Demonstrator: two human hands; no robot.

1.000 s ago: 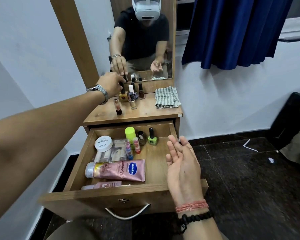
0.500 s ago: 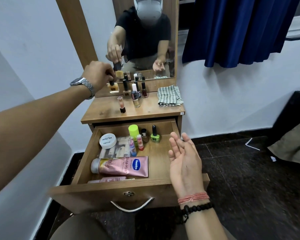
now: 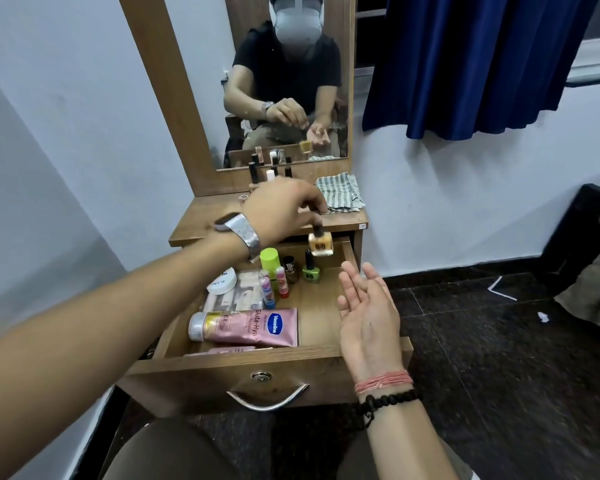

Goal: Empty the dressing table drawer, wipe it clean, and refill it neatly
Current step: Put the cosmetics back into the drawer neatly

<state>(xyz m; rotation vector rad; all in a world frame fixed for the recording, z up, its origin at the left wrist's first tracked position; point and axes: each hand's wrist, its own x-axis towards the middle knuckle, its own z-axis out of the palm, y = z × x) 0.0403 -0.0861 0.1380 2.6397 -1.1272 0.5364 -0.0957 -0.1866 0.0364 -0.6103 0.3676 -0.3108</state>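
The wooden drawer [image 3: 243, 372] stands pulled out below the dressing table top [image 3: 201, 223]. My left hand [image 3: 278, 206] grips a yellow nail polish bottle [image 3: 321, 244] by its black cap, hanging over the drawer's far right corner. My right hand [image 3: 368, 313] hovers palm up, fingers apart, over the drawer's right side wall. Inside the drawer lie a pink Vaseline tube [image 3: 246, 327], a white jar [image 3: 222, 280], a green-capped stick [image 3: 269, 259], two small lip balms [image 3: 274, 285], a brown bottle [image 3: 290, 270] and a green nail polish [image 3: 310, 270].
A striped cloth [image 3: 340, 194] lies on the table top at the right. Several small bottles [image 3: 269, 173] stand along the mirror [image 3: 291, 98] base. A blue curtain [image 3: 475, 64] hangs at the right, above a dark tiled floor [image 3: 482, 341].
My left hand has lifted the yellow nail polish from the table top by the mirror and carried it right and toward me, over the drawer. My right hand stayed put.
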